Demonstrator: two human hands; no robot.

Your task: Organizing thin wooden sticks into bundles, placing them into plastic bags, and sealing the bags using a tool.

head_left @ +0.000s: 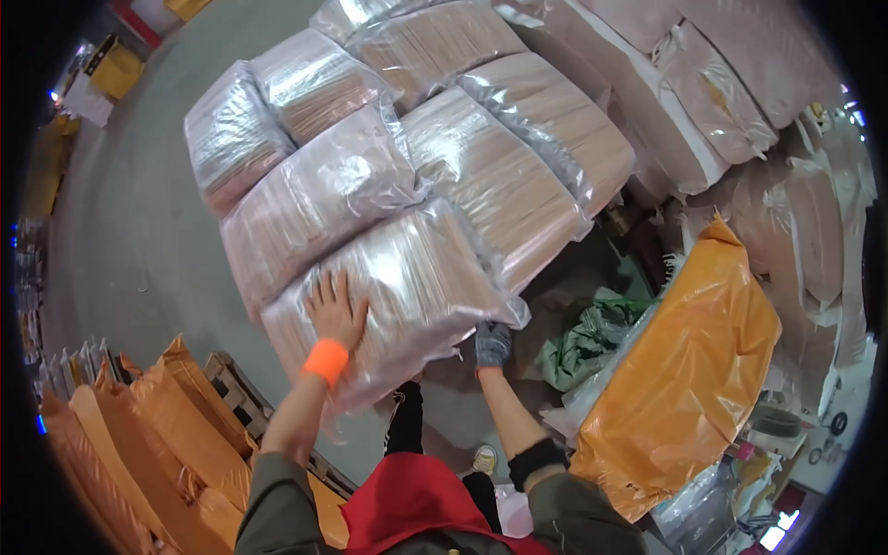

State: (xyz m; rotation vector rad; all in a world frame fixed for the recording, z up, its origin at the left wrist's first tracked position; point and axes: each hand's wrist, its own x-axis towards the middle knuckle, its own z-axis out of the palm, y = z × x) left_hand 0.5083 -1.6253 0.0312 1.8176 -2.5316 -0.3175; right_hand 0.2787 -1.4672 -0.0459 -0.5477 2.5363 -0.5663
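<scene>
A clear plastic bag (398, 287) packed with thin light-brown sticks lies tilted at the near end of a stack of similar bags. Its upper face is under my left hand (337, 313), which is bare, flat and spread, with an orange band at the wrist. My right hand (493, 346), in a grey glove, grips the bag's near right corner from below; the plastic partly hides its fingertips. Against the bag's far side rests another stick-filled bag (319, 190), with a further one (495, 185) to the right.
A large orange sack (684, 370) leans at the right, beside crumpled green sacking (592, 338). Tall pale sacks (712, 92) are piled at the far right. Several orange sacks (185, 425) stand at the lower left near a wooden pallet (236, 393). Grey floor (139, 231) runs along the left.
</scene>
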